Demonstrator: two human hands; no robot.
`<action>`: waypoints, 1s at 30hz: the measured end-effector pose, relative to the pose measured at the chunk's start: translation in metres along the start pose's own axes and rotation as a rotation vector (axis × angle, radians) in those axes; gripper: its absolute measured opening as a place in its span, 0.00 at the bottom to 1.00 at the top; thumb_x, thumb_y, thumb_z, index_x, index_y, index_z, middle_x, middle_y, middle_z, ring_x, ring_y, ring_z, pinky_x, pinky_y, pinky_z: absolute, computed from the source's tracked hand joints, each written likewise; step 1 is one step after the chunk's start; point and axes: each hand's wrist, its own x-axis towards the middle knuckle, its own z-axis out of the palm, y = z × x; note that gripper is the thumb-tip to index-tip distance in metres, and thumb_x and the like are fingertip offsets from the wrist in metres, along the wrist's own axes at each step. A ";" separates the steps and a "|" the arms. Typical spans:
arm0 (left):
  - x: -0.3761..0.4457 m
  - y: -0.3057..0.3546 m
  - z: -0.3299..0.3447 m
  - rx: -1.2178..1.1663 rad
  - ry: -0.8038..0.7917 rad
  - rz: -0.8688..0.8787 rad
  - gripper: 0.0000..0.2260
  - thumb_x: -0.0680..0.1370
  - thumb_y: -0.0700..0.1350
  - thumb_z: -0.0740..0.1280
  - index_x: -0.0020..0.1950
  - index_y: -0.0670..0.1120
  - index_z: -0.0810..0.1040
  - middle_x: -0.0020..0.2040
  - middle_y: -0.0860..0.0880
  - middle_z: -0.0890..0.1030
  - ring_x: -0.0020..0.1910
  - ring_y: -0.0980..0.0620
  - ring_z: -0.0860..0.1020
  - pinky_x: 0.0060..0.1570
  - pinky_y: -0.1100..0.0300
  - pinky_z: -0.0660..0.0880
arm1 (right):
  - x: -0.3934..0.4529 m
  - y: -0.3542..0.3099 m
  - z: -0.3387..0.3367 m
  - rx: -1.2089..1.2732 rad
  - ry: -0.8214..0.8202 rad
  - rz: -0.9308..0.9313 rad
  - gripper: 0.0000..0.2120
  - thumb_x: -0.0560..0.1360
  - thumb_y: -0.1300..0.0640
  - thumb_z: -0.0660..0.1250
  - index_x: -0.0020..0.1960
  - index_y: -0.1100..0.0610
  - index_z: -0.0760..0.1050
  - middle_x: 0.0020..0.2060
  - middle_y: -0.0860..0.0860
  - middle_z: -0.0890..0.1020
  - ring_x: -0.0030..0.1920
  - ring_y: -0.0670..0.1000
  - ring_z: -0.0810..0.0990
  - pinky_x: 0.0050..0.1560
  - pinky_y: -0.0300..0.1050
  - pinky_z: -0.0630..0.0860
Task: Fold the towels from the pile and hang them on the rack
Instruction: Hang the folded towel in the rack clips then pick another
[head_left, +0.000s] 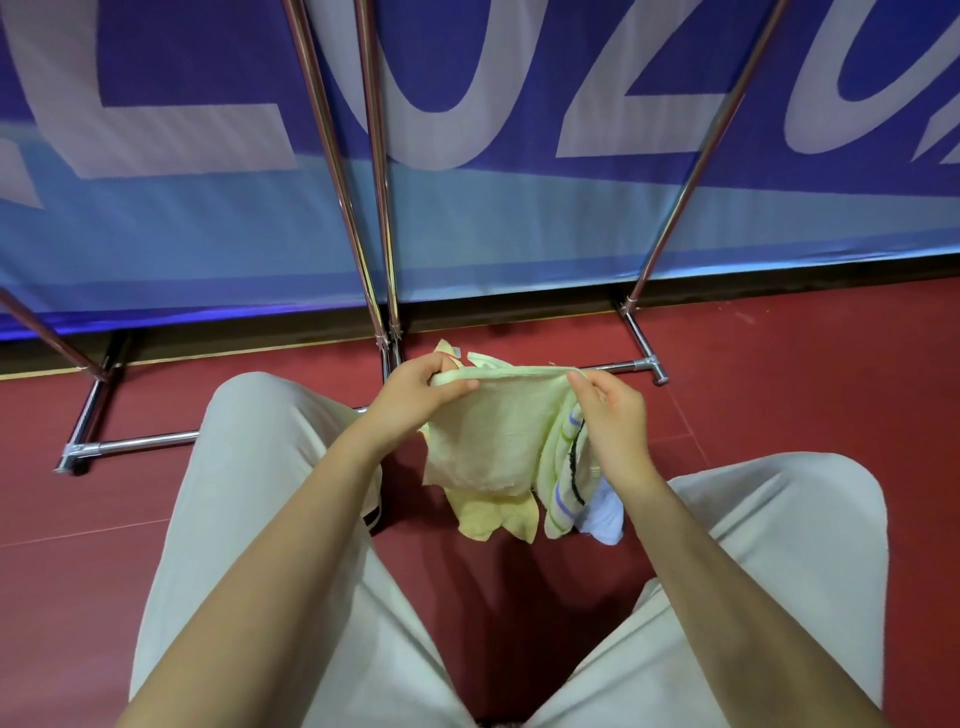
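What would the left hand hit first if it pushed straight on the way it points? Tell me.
Probably the rack's chrome upright: the left hand, pinching the pale green towel, points up-frame toward it, though depth is unclear and it might pass over the floor short of it.

Rack poles (382, 218) block ahead; red floor (779, 374) seemingly open rightward.

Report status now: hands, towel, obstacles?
Left hand and right hand pinch pale green towel by top edge. Pile beneath. Rack ahead, unobstructed.
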 end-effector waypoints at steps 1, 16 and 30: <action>0.000 0.000 0.000 -0.045 0.016 -0.017 0.10 0.76 0.44 0.72 0.40 0.43 0.73 0.35 0.54 0.74 0.30 0.62 0.71 0.28 0.72 0.66 | 0.001 0.000 -0.001 0.010 0.015 -0.001 0.11 0.78 0.56 0.66 0.39 0.57 0.78 0.28 0.51 0.73 0.32 0.47 0.71 0.35 0.34 0.69; 0.007 -0.018 -0.006 -0.213 0.229 -0.256 0.10 0.75 0.45 0.73 0.45 0.38 0.81 0.39 0.47 0.81 0.38 0.50 0.77 0.42 0.57 0.74 | -0.003 -0.002 0.005 0.075 0.031 -0.013 0.07 0.78 0.60 0.66 0.46 0.60 0.82 0.38 0.47 0.83 0.39 0.41 0.79 0.42 0.33 0.74; -0.001 -0.002 0.014 -0.580 0.253 -0.083 0.10 0.81 0.48 0.63 0.54 0.49 0.83 0.54 0.47 0.84 0.56 0.46 0.81 0.52 0.55 0.77 | 0.001 0.013 0.012 0.029 -0.065 0.195 0.08 0.78 0.57 0.64 0.44 0.59 0.79 0.37 0.50 0.79 0.39 0.47 0.76 0.45 0.40 0.73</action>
